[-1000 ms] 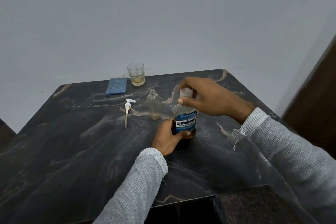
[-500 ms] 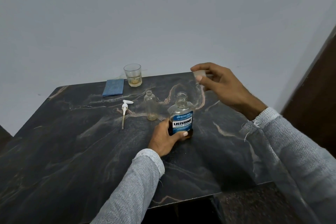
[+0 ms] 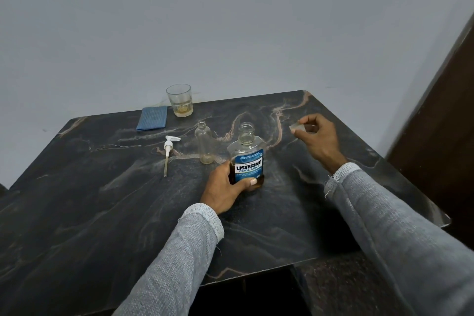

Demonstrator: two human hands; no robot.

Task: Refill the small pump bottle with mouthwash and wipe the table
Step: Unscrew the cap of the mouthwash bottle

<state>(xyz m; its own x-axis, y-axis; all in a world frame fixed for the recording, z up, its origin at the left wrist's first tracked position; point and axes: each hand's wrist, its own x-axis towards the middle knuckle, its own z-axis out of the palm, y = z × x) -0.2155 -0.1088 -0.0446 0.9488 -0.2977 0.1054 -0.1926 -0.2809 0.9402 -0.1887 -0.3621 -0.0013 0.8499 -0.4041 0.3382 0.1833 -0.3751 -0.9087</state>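
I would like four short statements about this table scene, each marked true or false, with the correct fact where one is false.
1. The mouthwash bottle stands upright with its cap off. True.
2. The right hand is empty. False: it holds the clear cap in its fingers.
3. The pump head is screwed onto the small bottle. False: it lies on the table, left of that open bottle.
4. The left hand has its grip around the mouthwash bottle's lower part. True.

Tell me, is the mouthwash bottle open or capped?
Open. The mouthwash bottle shows a bare neck, and the right hand holds the cap off to the side.
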